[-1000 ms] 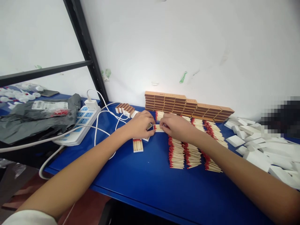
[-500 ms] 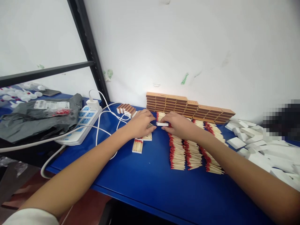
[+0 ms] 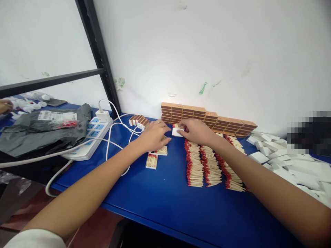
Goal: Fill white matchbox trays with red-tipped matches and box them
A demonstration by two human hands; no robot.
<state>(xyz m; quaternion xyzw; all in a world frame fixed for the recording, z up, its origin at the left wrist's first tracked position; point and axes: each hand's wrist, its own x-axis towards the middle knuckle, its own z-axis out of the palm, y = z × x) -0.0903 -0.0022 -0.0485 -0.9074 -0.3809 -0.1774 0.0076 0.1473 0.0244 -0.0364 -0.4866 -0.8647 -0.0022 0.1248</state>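
My right hand [image 3: 194,131] pinches a small white matchbox tray [image 3: 177,132] at the near end of the match rows; its flat white side faces me. Just beyond the tray a few red match heads show. My left hand [image 3: 156,133] hovers over or rests on filled matchbox trays, thumb and fingers apart; how far it touches them is hidden. A filled tray [image 3: 151,161] lies in front of it, and another filled tray [image 3: 162,151] is partly covered by the hand. Loose red-tipped matches [image 3: 195,165] lie in rows beneath and beside my right forearm.
Brown matchboxes [image 3: 184,112] are stacked along the wall, with a shorter row of matchboxes [image 3: 139,120] at left. White empty trays [image 3: 287,158] pile up at right. A power strip [image 3: 90,137], white cables and a grey plastic bag [image 3: 46,129] occupy the left. Another person's hand [image 3: 5,106] shows there.
The white tray in my right hand has tipped, so its broad white side now shows instead of a thin edge. My left hand barely moves. Another person's hand has appeared at far left.
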